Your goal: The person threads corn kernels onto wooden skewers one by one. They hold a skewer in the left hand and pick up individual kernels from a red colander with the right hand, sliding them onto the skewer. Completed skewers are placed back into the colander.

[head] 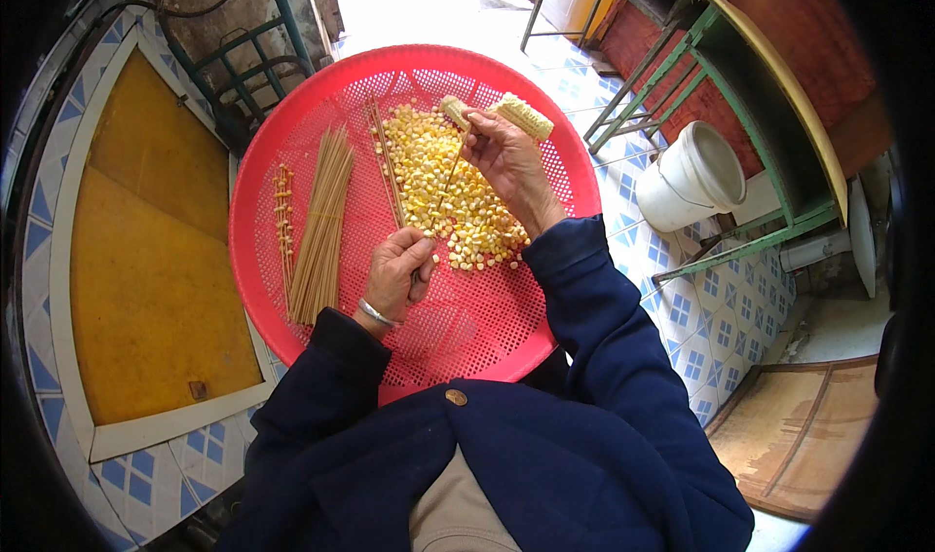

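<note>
A red perforated plastic basket lies before me, with a heap of loose corn kernels in it. My right hand pinches a thin stick that slants down over the kernels. Low at the heap's near left side, my left hand holds a kernel between thumb and fingertips. Several loose sticks lie along the heap's left edge. Further left are a banded bundle of thin sticks and several sticks threaded with kernels. Two corn cob pieces rest beyond my right hand.
A green metal-framed table stands at the right, beside a white bucket. On the left is a yellow panel with a pale frame; a green metal rack stands behind it. A wooden board lies at the lower right.
</note>
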